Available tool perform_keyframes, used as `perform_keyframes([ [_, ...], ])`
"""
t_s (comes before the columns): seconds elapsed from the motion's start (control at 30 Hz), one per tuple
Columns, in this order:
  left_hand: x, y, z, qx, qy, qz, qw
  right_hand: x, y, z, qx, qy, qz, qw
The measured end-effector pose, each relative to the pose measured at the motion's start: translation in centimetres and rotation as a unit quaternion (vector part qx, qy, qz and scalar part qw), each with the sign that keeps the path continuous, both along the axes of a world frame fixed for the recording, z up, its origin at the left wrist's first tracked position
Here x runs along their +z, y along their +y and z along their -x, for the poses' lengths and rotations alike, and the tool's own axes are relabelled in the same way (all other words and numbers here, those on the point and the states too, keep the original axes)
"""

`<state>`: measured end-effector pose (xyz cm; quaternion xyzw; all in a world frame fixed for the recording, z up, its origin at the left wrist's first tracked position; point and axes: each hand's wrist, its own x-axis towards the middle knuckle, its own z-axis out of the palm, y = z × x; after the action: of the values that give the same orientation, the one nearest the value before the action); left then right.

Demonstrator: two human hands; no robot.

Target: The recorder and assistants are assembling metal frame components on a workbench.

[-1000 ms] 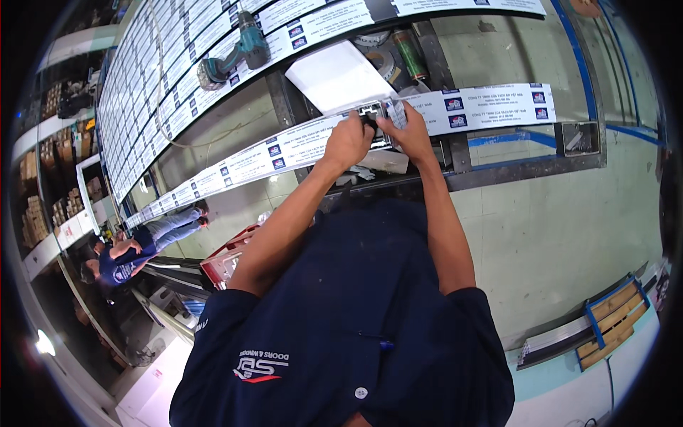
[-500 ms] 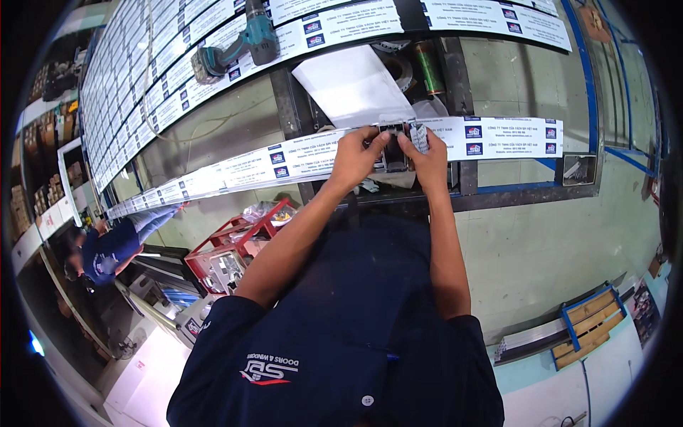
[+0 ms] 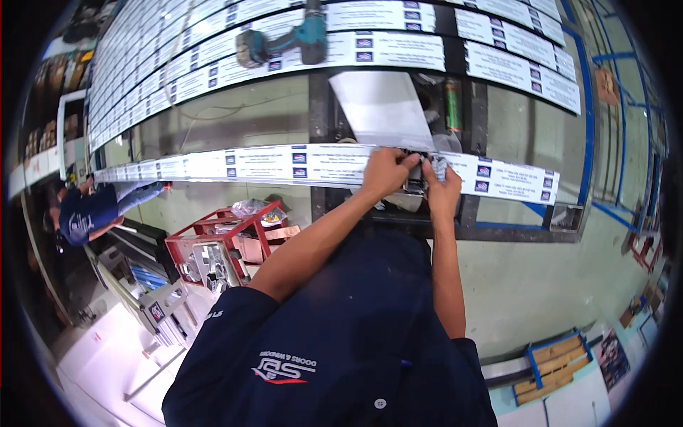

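A long profile wrapped in white printed film [image 3: 327, 165] crosses in front of me. At a gap in its film, near the right end, a small dark section [image 3: 415, 185] shows between my hands. My left hand [image 3: 388, 172] is closed at the left side of this gap, thumb and fingers bent together; whatever they grip is too small to make out. On the other side my right hand [image 3: 444, 191] is closed too, its thumb against the dark section. A crumpled strip of film [image 3: 440, 169] sticks up between its fingers.
A teal cordless drill [image 3: 311, 39] lies on film-wrapped profiles [image 3: 398, 50] behind. White sheet [image 3: 380, 107] and a green can [image 3: 453, 107] sit beyond my hands. A red metal crate [image 3: 213, 231] stands left. At far left another person [image 3: 89, 213] is by the profile's end.
My view has shifted, so bench, drill and profile appear lower and further right. My hands stay at the same gap in the film, with the fingers slightly closer together.
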<state>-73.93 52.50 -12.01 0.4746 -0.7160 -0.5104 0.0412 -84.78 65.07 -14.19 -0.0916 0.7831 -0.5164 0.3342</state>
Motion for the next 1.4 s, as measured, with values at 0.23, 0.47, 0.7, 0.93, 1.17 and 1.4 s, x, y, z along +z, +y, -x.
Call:
perform_keyframes([
  [0.23, -1.6, 0.5, -3.2, 0.018, 0.085, -0.108, 0.99, 1.4, -0.2, 1.1, 0.027, -0.096, 0.004, 0.995],
  [0.47, -1.0, 2.1, -2.3, -0.009, 0.046, 0.025, 0.999, 2.1, -1.3, 3.3, 0.093, -0.11, -0.056, 0.988],
  [0.7, -1.5, 2.2, -1.7, -0.014, 0.058, 0.043, 0.997, 0.7, -1.9, 2.3, 0.093, -0.009, -0.115, 0.989],
  [0.93, -0.6, 0.9, -2.5, 0.015, 0.03, -0.116, 0.993, 1.3, 0.0, 2.8, 0.11, -0.1, -0.058, 0.987],
  [1.17, -1.8, 1.2, -2.2, 0.012, 0.073, -0.104, 0.992, -0.5, 1.2, 1.4, 0.141, 0.04, -0.073, 0.986],
  [1.4, -1.6, 0.3, -1.9, -0.012, 0.043, -0.081, 0.996, 1.2, 0.1, 2.4, 0.155, -0.05, -0.066, 0.984],
])
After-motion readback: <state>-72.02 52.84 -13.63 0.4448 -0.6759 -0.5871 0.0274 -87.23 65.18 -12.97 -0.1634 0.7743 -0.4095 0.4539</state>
